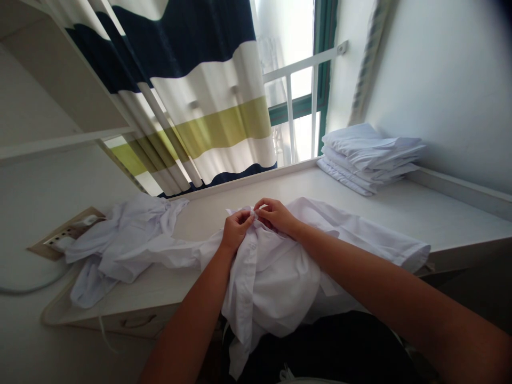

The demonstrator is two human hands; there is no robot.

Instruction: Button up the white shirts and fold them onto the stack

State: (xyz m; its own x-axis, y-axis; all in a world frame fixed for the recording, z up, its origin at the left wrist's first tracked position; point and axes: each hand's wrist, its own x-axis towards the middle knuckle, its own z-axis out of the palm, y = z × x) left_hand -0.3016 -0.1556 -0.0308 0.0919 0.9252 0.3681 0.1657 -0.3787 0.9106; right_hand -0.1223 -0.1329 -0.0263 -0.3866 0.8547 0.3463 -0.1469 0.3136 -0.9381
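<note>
While both hands meet at frame centre, the left hand (236, 226) and right hand (276, 213) each pinch the top edge of a white shirt (276, 277), fingertips nearly touching. Shirt lies over the near edge of the bench (440, 213), with its lower part hanging off toward the bottom of the frame.

Risks, as judged:
- Hanging part could drag the shirt off the bench if the pinch loosens.
- Loose white cloth (128, 240) at centre left touches the shirt; a pull could drag it along.
- Same cloth lies against the wall socket (60, 237) and its plug at far left.

Counts: hands 2; shirt in hand 1; loose cloth heap 1, pieces cannot tell; folded stack (370, 157) 1, upper right, roughly four or five layers; curtain (192, 96) 1.
</note>
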